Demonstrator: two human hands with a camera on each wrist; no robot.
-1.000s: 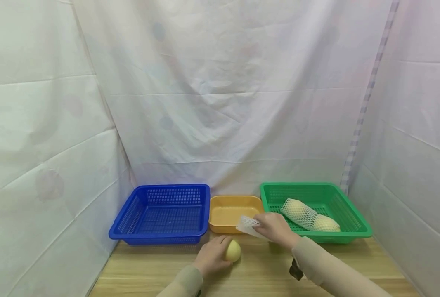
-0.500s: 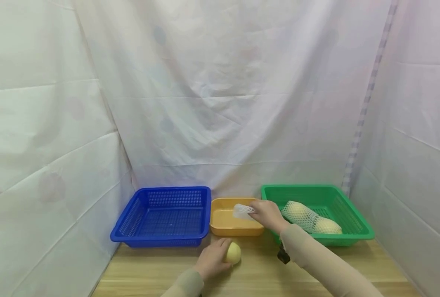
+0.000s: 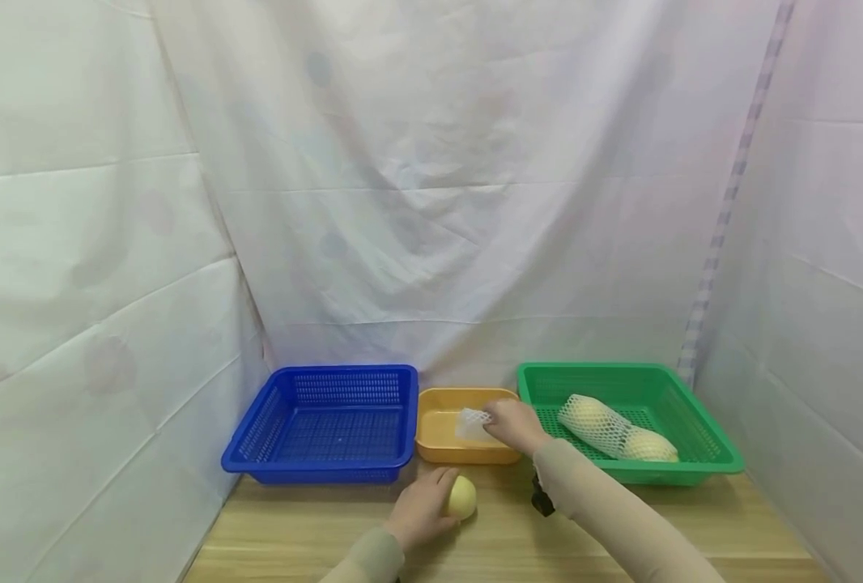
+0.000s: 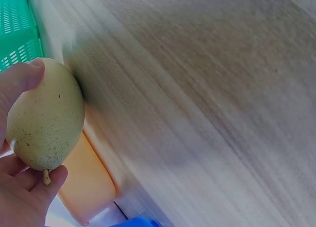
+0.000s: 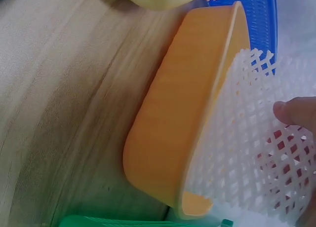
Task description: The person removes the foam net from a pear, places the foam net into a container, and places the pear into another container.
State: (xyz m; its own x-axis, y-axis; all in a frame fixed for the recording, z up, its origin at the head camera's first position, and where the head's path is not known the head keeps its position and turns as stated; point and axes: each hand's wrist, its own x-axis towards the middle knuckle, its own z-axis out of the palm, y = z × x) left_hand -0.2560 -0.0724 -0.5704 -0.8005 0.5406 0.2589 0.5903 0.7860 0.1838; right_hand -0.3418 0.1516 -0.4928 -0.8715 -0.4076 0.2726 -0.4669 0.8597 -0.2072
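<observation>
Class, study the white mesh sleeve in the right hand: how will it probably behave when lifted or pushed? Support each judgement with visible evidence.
The white mesh sleeve is probably light for its size, being largely open holes. It likely flexes easily, since similar mesh curves around pale fruits in the green basket.

Your left forearm [image 3: 364, 559], sleeved, enters at the bottom of the head view. Your left hand [image 3: 420, 508] reaches forward and to the right, with the left thumb [image 4: 20, 81] opposed to the curled left fingers [image 4: 55, 184] in a grip. Your right forearm [image 3: 614, 514], also sleeved, extends diagonally forward and leftward. Your right hand [image 3: 515, 423], positioned farther forward, maintains a pinch; the right thumb [image 5: 298, 112] is extended.
</observation>
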